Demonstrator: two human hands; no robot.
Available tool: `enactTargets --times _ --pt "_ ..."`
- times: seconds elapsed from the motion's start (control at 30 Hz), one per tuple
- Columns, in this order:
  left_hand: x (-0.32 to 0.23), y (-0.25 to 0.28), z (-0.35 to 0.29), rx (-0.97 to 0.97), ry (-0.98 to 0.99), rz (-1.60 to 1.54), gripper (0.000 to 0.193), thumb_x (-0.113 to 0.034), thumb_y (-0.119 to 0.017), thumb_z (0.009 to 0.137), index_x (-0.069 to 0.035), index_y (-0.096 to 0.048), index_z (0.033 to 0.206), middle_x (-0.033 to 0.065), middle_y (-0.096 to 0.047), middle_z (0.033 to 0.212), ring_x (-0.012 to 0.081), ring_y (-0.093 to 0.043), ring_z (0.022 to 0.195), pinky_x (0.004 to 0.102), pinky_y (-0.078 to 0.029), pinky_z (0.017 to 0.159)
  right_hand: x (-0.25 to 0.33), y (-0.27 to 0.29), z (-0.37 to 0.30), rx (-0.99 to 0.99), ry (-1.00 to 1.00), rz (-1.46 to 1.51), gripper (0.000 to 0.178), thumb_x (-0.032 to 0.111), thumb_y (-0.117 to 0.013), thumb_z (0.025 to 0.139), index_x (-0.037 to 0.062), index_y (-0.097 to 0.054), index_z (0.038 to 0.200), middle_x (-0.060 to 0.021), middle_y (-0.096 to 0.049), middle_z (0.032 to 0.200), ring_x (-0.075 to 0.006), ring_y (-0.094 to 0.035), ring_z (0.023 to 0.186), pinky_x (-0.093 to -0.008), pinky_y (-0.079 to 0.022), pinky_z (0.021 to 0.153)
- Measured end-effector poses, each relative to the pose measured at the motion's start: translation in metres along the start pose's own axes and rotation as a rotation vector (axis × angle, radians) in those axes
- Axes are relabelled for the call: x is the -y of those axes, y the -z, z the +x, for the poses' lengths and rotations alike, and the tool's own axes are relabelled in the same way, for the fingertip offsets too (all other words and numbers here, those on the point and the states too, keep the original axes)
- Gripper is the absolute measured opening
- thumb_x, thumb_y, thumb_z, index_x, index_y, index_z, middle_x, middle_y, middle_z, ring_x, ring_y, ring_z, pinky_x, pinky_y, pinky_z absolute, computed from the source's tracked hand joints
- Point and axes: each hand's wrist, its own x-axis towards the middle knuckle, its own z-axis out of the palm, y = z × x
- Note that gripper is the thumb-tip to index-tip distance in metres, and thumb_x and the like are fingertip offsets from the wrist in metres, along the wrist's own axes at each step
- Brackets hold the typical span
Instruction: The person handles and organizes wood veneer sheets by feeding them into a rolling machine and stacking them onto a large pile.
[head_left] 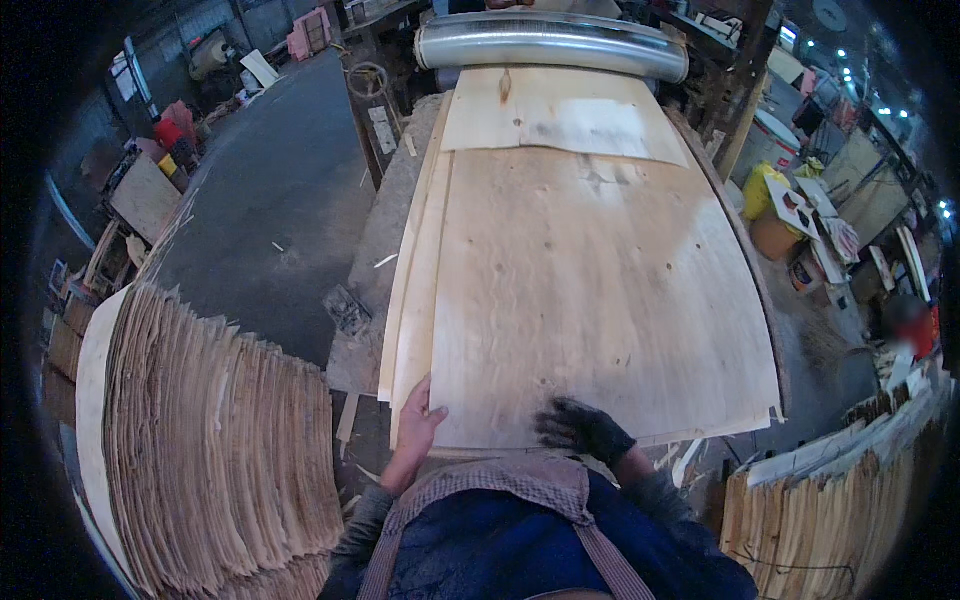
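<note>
A large pale wood veneer sheet (580,300) lies flat in front of me, with a shorter veneer piece (560,110) overlapping its far end. More veneer edges (412,335) stick out along its left side. My left hand (416,425), bare, rests at the near left corner, thumb out over the top sheet and fingers stretched along its edge. My right hand (585,430) wears a black glove and lies flat near the middle of the sheet's near edge, fingers spread. Beyond the sheets, a shiny metal roller (555,48) spans the far end.
A tall stack of veneer (220,430) stands at my left, another stack (830,520) at my right. A machine frame with a handwheel (367,82) flanks the roller. Buckets and a yellow bag (765,190) sit at right. Wood scraps litter the grey floor (270,190).
</note>
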Motion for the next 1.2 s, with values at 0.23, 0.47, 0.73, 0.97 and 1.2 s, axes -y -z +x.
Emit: enactTargets --times 0.23,0.47,0.73,0.97,1.2 --pt "-0.07 -0.014 -0.004 0.021 0.055 -0.223 0.06 0.013 -0.048 0.073 0.0 -0.032 0.129 0.01 -0.058 0.105 0.0138 -0.056 0.09 0.0255 -0.043 0.08 -0.027 0.059 -0.069 -0.219 -0.12 0.071 0.041 0.039 -0.048 0.085 0.0024 -0.055 0.102 -0.011 -0.06 0.081 -0.0263 -0.06 0.076 -0.0403 -0.049 0.074" --pt "-0.095 0.012 0.015 -0.074 0.032 -0.358 0.065 0.012 -0.048 0.071 0.003 -0.025 0.131 0.018 -0.056 0.107 0.0199 -0.058 0.091 0.0288 -0.045 0.08 -0.007 0.038 -0.079 -0.535 0.171 0.061 0.031 0.036 -0.054 0.082 0.0057 -0.056 0.084 -0.0076 -0.058 0.066 -0.0245 -0.057 0.056 -0.0428 -0.051 0.061" --pt "0.032 0.049 0.042 -0.214 0.049 0.509 0.07 -0.006 -0.059 0.072 0.002 -0.023 0.131 0.021 -0.04 0.123 0.0281 -0.042 0.112 0.0353 -0.036 0.091 0.053 0.109 0.019 -0.348 0.558 -0.656 0.024 0.028 -0.051 0.085 0.0055 -0.054 0.092 -0.01 -0.059 0.076 -0.0267 -0.059 0.071 -0.0381 -0.051 0.064" --pt "0.06 0.005 0.003 -0.156 -0.014 1.122 0.081 -0.021 -0.067 0.068 0.002 -0.02 0.131 0.0249 -0.024 0.133 0.0371 -0.02 0.125 0.0451 -0.02 0.101 0.151 0.117 0.139 0.198 0.681 -0.263 0.026 0.02 -0.036 0.09 0.0013 -0.046 0.104 -0.0176 -0.049 0.107 -0.0359 -0.044 0.103 -0.051 -0.035 0.092" --pt "0.042 0.013 0.008 -0.077 -0.02 0.836 0.07 -0.01 -0.065 0.069 0.004 -0.029 0.128 0.0206 -0.029 0.133 0.0302 -0.026 0.125 0.0344 -0.022 0.103 0.126 0.147 0.198 0.372 -0.508 2.046 0.026 0.016 -0.037 0.09 0.0042 -0.046 0.11 -0.0168 -0.045 0.12 -0.0336 -0.039 0.115 -0.0504 -0.03 0.098"
